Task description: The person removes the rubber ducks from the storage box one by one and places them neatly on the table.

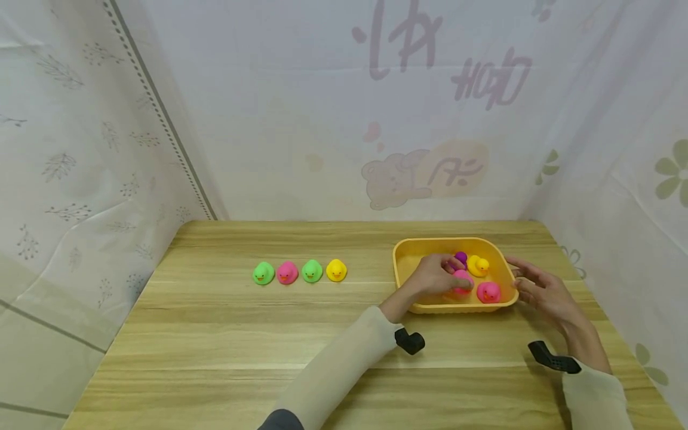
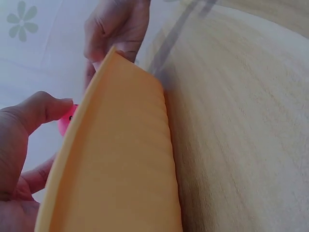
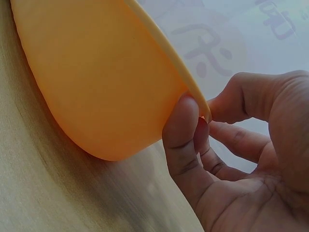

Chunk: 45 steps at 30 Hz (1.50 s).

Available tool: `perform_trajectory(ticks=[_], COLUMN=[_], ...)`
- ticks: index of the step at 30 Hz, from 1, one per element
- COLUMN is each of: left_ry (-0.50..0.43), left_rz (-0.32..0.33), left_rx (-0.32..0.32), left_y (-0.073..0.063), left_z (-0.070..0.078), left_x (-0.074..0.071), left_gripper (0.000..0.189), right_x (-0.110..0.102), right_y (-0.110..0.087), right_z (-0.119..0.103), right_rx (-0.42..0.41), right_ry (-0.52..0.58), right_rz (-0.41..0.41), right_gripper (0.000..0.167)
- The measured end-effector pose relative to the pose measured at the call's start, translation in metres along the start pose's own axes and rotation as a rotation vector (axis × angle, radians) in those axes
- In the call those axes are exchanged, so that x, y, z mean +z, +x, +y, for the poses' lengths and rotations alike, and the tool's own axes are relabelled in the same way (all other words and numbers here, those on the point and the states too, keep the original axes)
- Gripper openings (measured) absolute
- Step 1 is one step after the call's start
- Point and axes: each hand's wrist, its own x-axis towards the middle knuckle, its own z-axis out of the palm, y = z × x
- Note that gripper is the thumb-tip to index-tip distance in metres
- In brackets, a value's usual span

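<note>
A yellow plastic basket (image 1: 402, 263) stands on the right part of the table. My left hand (image 1: 432, 276) reaches over its near side and grips a pink rubber duck (image 1: 461, 276) between thumb and fingers. In the left wrist view, the thumb lies against the pink duck (image 2: 63, 123), half hidden behind the basket wall. Around that hand in the basket are a purple duck (image 1: 461, 257), a yellow duck (image 1: 478, 266) and another pink duck (image 1: 488, 292). My right hand (image 1: 545, 292) pinches the basket's right rim, its fingertips on both sides of the wall in the right wrist view.
Left of the basket, a row of rubber ducks stands on the wooden table (image 1: 242, 340): a green one (image 1: 263, 273), a pink one (image 1: 287, 273), another green one (image 1: 312, 271) and a yellow one (image 1: 336, 270). Printed cloth (image 1: 301, 119) hangs behind and at both sides.
</note>
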Motion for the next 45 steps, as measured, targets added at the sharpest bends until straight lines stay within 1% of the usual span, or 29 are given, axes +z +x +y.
perform_trajectory(ticks=[4, 6, 9, 19, 26, 31, 37, 45], left_ry=[-0.051, -0.059, -0.064, -0.117, -0.122, -0.115, -0.125, -0.106], left_rz=[-0.001, 0.002, 0.002, -0.004, -0.013, 0.001, 0.009, 0.035], left_rx=[-0.006, 0.007, 0.042, 0.113, 0.15, 0.183, 0.181, 0.198], left_y=[-0.005, -0.008, -0.013, -0.028, -0.041, -0.051, -0.063, -0.078], left_z=[0.002, 0.002, 0.003, 0.0, 0.001, 0.0, -0.006, -0.02], left_x=[-0.003, -0.006, -0.011, -0.035, -0.05, -0.061, -0.076, -0.104], left_gripper=[0.034, 0.033, 0.033, 0.033, 0.034, 0.034, 0.035, 0.037], right_x=[0.0, 0.001, 0.0, 0.0, 0.001, 0.0, 0.0, 0.001], right_y=[0.0, 0.001, 0.001, 0.002, 0.002, 0.001, 0.001, 0.001], right_z=[0.001, 0.001, 0.001, -0.001, 0.0, 0.0, 0.0, -0.001], right_rx=[-0.006, -0.003, 0.0, 0.025, 0.018, 0.018, 0.022, 0.031], right_ry=[0.023, 0.023, 0.012, -0.029, -0.022, 0.002, 0.023, -0.03], right_rz=[-0.005, -0.003, 0.002, 0.008, 0.007, 0.005, 0.007, 0.019], right_gripper=[0.057, 0.058, 0.058, 0.06, 0.06, 0.06, 0.061, 0.059])
